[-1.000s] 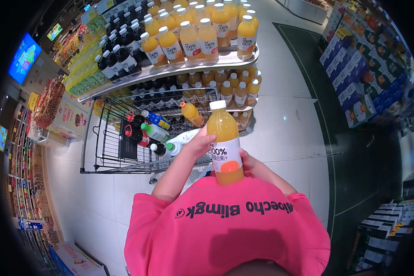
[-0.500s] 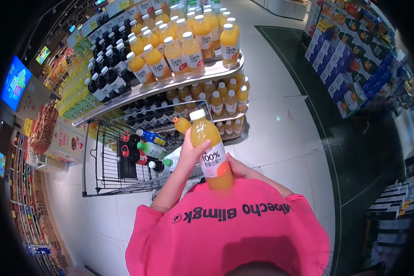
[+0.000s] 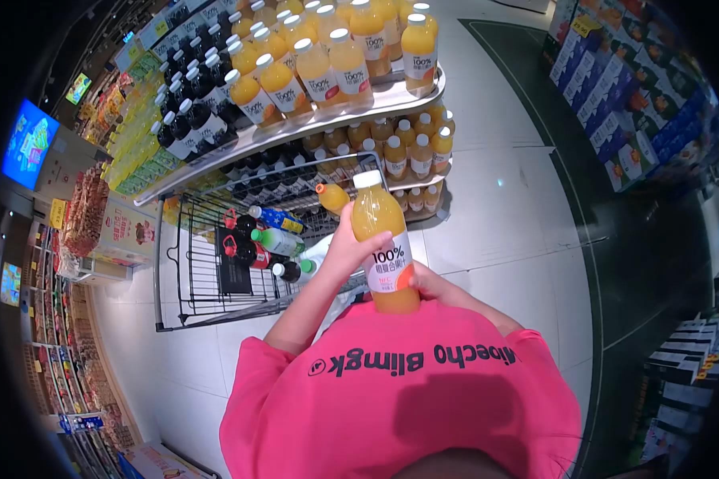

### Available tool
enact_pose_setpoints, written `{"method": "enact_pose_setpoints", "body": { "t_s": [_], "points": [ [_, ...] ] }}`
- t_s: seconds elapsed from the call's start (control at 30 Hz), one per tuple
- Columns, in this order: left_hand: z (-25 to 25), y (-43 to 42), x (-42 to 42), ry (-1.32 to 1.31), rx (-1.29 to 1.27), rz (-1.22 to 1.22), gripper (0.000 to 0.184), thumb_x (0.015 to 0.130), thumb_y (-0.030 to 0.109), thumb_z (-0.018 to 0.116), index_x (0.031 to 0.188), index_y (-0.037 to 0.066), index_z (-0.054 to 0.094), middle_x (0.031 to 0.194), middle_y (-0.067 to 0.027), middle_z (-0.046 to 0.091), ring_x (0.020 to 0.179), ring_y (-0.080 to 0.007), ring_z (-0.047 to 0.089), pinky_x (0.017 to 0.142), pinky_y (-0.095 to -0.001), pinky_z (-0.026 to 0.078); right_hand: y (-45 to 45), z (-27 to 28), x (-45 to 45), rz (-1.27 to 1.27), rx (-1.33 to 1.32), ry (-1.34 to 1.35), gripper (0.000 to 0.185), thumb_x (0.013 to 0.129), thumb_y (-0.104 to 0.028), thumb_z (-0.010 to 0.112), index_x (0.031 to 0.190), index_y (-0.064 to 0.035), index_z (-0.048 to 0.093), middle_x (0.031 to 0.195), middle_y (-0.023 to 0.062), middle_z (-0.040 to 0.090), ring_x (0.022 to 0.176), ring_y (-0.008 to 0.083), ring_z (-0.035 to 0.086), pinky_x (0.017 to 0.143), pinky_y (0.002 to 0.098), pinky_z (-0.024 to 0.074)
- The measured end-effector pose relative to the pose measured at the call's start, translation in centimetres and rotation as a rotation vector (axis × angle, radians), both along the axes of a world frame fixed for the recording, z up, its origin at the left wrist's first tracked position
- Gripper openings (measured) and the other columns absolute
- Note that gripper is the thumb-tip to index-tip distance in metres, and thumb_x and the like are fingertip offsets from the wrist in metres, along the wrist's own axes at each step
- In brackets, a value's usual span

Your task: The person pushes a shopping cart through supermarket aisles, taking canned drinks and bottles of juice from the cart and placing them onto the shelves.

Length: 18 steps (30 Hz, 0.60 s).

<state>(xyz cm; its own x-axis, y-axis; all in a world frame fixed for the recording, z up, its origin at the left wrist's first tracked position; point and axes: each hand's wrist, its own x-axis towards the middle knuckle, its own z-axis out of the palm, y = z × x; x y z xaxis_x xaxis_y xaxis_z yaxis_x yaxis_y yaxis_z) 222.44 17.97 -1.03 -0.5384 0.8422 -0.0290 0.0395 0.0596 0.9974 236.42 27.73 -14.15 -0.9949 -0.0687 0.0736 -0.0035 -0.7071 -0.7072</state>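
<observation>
A large bottle of orange juice (image 3: 379, 219) with a white cap and a "100%" label stands nearly upright in front of my chest. My left hand (image 3: 358, 246) wraps round its upper left side, thumb across the front. Lower down on the right, my right hand (image 3: 425, 281) holds the bottle's side, its fingers partly hidden behind it. Just beyond, to the left, a shopping cart (image 3: 185, 307) carries several bottles, among them a green-capped one (image 3: 280, 242), a blue and yellow one (image 3: 278, 219) and an orange-capped one (image 3: 332, 197).
Behind the cart, a curved display shelf (image 3: 327, 116) bears rows of orange, dark and yellow-green bottles on its tiers. Stacked cartons (image 3: 615, 96) rise at the upper right, with black and white boxes (image 3: 683, 375) at the lower right. Store shelves (image 3: 60, 335) line the left.
Compared with half a second ago, the bottle and both hands appear further right and slightly higher; shelf and cart have also shifted right in view. My left thumb reaches further across the label than one second ago.
</observation>
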Motion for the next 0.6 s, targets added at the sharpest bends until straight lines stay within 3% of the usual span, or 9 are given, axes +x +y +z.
{"method": "enact_pose_setpoints", "body": {
  "t_s": [0.27, 0.6],
  "points": [
    [-0.1, 3.7, 1.3, -0.018, -0.06, 0.006, 0.078, 0.074, 0.017, 0.074, 0.134, 0.004, 0.027, 0.121, -0.0102, 0.049, 0.113, -0.0191, 0.049, 0.096, -0.0341, 0.041, 3.4, -1.5, 1.0, -0.043, -0.015, -0.031, 0.093, 0.067, -0.049, 0.078, 0.134, -0.0024, 0.033, 0.124, 0.0091, 0.051, 0.114, 0.0195, 0.051, 0.096, 0.0339, 0.0417],
    [0.4, 17.9, 7.1, 0.014, 0.078, -0.022, 0.076, 0.071, 0.022, 0.077, 0.127, 0.002, 0.03, 0.115, -0.0106, 0.052, 0.108, -0.018, 0.053, 0.092, -0.0336, 0.044, 19.3, 1.6, 6.7, 0.012, 0.102, -0.051, 0.099, 0.063, -0.046, 0.081, 0.136, -0.0038, 0.03, 0.127, 0.0089, 0.048, 0.117, 0.0204, 0.049, 0.099, 0.0359, 0.0401]
  ]
}}
